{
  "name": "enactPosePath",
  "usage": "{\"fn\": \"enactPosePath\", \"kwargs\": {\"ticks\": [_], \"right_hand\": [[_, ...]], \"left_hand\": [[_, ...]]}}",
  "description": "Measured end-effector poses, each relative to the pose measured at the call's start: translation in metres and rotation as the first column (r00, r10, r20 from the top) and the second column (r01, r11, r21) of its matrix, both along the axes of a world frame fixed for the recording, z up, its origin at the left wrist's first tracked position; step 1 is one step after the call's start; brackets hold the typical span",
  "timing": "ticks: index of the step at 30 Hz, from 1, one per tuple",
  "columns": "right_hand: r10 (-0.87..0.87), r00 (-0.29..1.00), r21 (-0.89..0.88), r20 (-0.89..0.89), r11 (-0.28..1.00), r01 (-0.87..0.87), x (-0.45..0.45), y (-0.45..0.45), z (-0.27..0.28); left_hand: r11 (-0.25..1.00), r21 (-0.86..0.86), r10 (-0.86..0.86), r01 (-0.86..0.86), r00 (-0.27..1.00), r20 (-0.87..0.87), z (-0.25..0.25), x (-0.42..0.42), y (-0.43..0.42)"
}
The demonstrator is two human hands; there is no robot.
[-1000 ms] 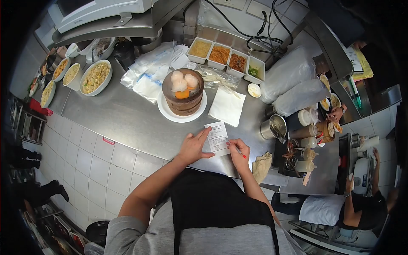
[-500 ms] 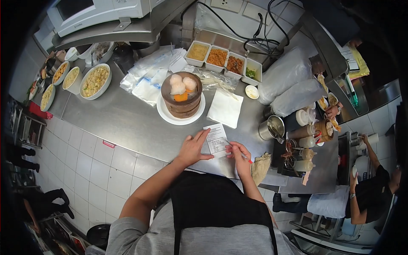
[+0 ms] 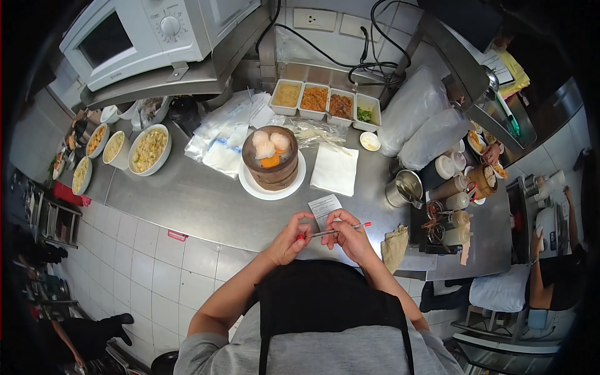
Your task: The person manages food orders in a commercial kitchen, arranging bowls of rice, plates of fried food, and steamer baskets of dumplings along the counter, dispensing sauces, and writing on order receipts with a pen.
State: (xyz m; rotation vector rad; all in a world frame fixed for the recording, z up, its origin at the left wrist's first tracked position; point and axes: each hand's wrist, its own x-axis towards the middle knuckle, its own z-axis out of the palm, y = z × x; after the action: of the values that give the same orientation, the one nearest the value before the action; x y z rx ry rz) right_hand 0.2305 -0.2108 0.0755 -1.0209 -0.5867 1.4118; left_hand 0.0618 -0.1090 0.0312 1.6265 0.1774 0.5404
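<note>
My left hand (image 3: 291,239) is closed, with a small red pen cap (image 3: 300,236) at its fingertips. Beside it, my right hand (image 3: 348,236) grips a slim clear pen (image 3: 329,232) with a red end, held sideways towards the cap. Whether cap and pen touch is hard to tell. Just beyond the fingers a printed receipt (image 3: 324,205) lies on the steel counter (image 3: 206,209), partly covered by the hands. Farther off, a round steamer basket (image 3: 274,172) of dumplings stands on a white plate (image 3: 270,195), with white napkins (image 3: 334,170) to its right.
Several bowls of fried rice (image 3: 150,150) stand at the left, under a microwave (image 3: 125,40). Topping tubs (image 3: 314,99) line the back. At right are a metal pot (image 3: 402,189), sauce bottles (image 3: 458,201) and a cloth (image 3: 395,247). A co-worker (image 3: 556,275) stands far right.
My hands have come together off the receipt. My left hand no longer presses on the paper and now pinches the red cap. The pen has turned sideways in my right hand.
</note>
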Motion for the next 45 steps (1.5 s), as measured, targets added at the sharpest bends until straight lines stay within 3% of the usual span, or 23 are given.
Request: {"fn": "enactPosePath", "kwargs": {"ticks": [7,8,10,12,13,14,16,19,22,24,26,28,30,32,33,35,37,41,45], "right_hand": [[0.08,0.978,-0.032,0.192,0.997,-0.075,-0.005,-0.001,-0.007],[0.085,0.971,-0.04,0.224,0.996,-0.078,-0.007,-0.002,-0.01],[0.09,0.954,-0.033,0.284,0.996,-0.084,-0.007,-0.003,-0.007],[0.075,0.957,0.009,0.279,0.997,-0.08,-0.01,-0.005,-0.007],[0.097,0.952,-0.006,0.292,0.995,-0.099,-0.009,-0.007,0.001],[0.086,0.962,0.043,0.257,0.994,-0.1,-0.008,-0.008,-0.006],[0.086,0.963,0.105,0.256,0.988,-0.116,-0.007,-0.012,-0.018],[0.035,0.954,0.138,0.299,0.987,-0.079,-0.002,-0.021,-0.01],[-0.104,0.975,0.154,0.194,0.985,0.074,0.03,-0.039,0.011],[-0.165,0.978,0.171,0.125,0.975,0.142,0.051,-0.051,0.006],[-0.166,0.963,0.143,0.211,0.98,0.138,0.061,-0.061,0.001],[-0.097,0.953,0.084,0.288,0.994,0.075,0.068,-0.069,-0.005],[-0.115,0.922,0.152,0.37,0.986,0.063,0.063,-0.073,0.006],[-0.154,0.881,0.26,0.446,0.965,0.037,0.064,-0.072,0.001],[-0.18,0.911,0.246,0.372,0.965,0.09,0.065,-0.073,-0.001],[-0.23,0.948,0.203,0.218,0.961,0.187,0.066,-0.078,0.007],[-0.223,0.927,0.2,0.302,0.966,0.167,0.079,-0.084,0.003],[-0.18,0.892,0.167,0.415,0.979,0.12,0.106,-0.097,0.004],[-0.134,0.981,0.047,0.139,0.991,0.129,0.12,-0.101,0.008]], "left_hand": [[0.98,0.184,-0.062,0.078,0.994,-0.086,0.003,-0.001,0.002],[0.976,0.198,-0.06,0.096,0.982,-0.179,0.008,-0.004,0.003],[0.949,0.314,0.014,0.033,0.989,-0.146,-0.008,-0.002,0.003],[0.963,0.262,-0.039,0.064,0.994,-0.099,-0.005,0.006,0.003],[0.974,0.223,-0.033,0.039,0.999,-0.03,-0.03,0.008,0.005],[0.998,-0.015,-0.053,0.054,0.998,0.041,-0.009,0.015,-0.007],[0.979,-0.192,-0.07,0.069,0.998,0.002,0.008,0.027,-0.01],[0.988,-0.092,-0.123,0.121,0.992,-0.012,0.018,0.045,-0.009],[0.906,-0.399,0.144,-0.139,0.989,-0.016,0.024,0.056,-0.02],[0.936,-0.318,0.109,-0.151,0.983,-0.146,0.018,0.057,-0.015],[0.963,-0.207,0.13,-0.17,0.972,-0.195,0.031,0.068,-0.02],[0.926,-0.341,0.061,-0.164,0.954,-0.294,0.027,0.076,-0.02],[0.889,-0.412,0.047,-0.201,0.934,-0.353,0.036,0.087,-0.031],[0.832,-0.506,-0.001,-0.226,0.912,-0.409,0.007,0.098,-0.029],[0.785,-0.564,-0.031,-0.258,0.891,-0.452,-0.011,0.102,-0.026],[0.865,-0.47,-0.035,-0.175,0.914,-0.404,0.026,0.115,-0.041],[0.906,-0.407,-0.046,-0.118,0.927,-0.372,0.051,0.131,-0.056],[0.856,-0.484,-0.034,-0.184,0.912,-0.408,0.045,0.159,-0.055],[0.781,-0.535,0.047,-0.324,0.883,-0.467,0.044,0.179,-0.054]]}}
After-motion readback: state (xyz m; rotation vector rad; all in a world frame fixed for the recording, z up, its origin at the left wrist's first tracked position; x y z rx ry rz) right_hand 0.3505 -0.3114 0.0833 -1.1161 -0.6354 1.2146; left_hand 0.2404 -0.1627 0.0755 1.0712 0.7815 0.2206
